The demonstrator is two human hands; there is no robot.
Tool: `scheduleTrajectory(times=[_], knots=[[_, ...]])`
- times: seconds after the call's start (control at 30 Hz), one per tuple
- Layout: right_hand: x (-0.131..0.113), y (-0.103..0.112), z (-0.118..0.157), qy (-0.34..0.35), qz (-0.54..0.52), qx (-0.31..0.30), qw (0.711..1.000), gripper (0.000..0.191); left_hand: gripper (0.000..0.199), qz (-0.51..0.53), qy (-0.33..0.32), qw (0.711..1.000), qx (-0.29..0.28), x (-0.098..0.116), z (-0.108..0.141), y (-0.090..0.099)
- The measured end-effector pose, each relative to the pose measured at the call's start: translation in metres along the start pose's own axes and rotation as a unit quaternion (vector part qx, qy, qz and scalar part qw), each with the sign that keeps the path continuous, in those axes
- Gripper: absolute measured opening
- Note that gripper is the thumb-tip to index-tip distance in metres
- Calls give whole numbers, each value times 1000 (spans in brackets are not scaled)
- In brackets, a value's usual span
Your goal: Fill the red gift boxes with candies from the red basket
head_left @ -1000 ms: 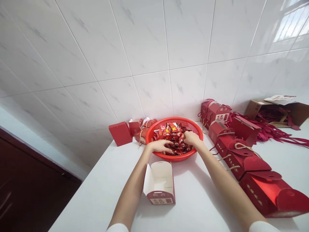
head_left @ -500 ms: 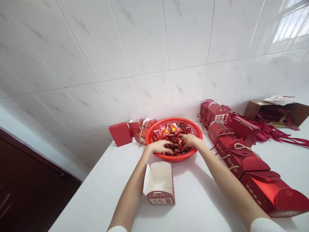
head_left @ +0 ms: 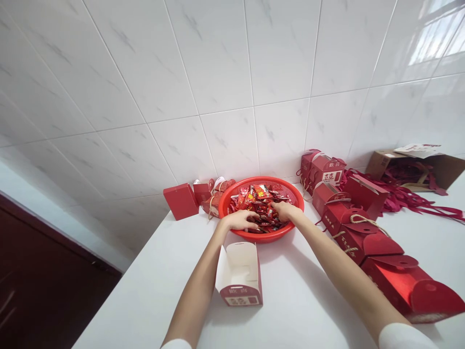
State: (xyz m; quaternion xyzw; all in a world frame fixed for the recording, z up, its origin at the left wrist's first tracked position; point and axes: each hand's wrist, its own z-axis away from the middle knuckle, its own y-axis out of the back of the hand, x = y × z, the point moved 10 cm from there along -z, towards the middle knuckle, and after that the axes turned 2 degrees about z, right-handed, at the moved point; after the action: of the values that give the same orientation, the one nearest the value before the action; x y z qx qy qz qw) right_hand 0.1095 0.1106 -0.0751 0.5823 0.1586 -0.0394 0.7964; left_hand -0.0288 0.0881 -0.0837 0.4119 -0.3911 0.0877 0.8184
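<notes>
A red plastic basket [head_left: 265, 237] holds a heap of small wrapped snacks [head_left: 260, 192] in shiny red packets. My left hand [head_left: 240, 220] rests over the near left part of the heap, its fingers apart among the packets. Over the right side of the heap is my right hand [head_left: 285, 212], fingers pointing down and spread a little; its fingertips are partly hidden among packets. I see no packet lifted in either hand. In front of the basket, between my forearms, stands an open red-and-white gift box [head_left: 240, 295], its white inside showing.
Closed red gift boxes [head_left: 385, 242] line the right side of the table [head_left: 152, 295]. Behind them lie dark red ribbons [head_left: 403, 198] and a cardboard box [head_left: 381, 164] on its side. A red box [head_left: 180, 201] stands back left, by the tiled wall [head_left: 228, 140].
My hands stay in the basket among the packets, with the right fingers shifting slightly. The view has moved a little; the boxes have not visibly moved.
</notes>
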Motion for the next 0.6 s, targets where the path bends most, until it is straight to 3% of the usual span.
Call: scheduleTrajectory(times=[0.3,0.47,0.6], knots=[[6,12,2,8,-199,50,979,30,52,-20,5,999,26,4,4,3],[-7,16,7,75,-370,22,926,11,44,-5,-20,999,48,9,5,7],[-10,16,8,107,-468,-3,877,8,45,3,-48,995,83,16,9,13]])
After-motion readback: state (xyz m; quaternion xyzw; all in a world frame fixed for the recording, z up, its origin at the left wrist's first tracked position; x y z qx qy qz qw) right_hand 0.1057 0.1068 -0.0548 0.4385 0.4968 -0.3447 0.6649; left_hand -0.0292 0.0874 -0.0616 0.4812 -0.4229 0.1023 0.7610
